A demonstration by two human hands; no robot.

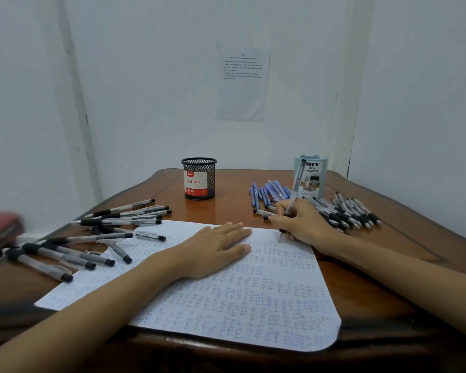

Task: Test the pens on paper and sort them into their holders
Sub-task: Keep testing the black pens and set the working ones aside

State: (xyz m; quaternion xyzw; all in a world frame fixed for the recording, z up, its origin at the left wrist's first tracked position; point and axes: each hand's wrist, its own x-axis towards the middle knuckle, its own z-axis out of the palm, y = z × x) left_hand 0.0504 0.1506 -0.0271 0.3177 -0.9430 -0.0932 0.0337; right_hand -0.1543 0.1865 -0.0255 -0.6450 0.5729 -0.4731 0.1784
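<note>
Paper [226,305], pen [296,184] gripped in right hand [301,223]

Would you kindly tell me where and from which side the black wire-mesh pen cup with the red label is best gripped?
Round its cylindrical wall at mid-height, probably from the near side: the black wire-mesh pen cup stands upright and apart from the loose pens, so nothing blocks a grip. The left hand holds nothing; the right hand grips a clear pen.

Paper [226,305] central on the desk [388,265], holders behind, pens either side.
Mesh holder [199,179] at 12 o'clock; organizer [311,176] at 1 o'clock; left pen pile [92,232] at 10 o'clock, overlapping the paper; inner pen pile [269,193] and outer pen pile [347,211] at 2 o'clock, before the organizer.
</note>
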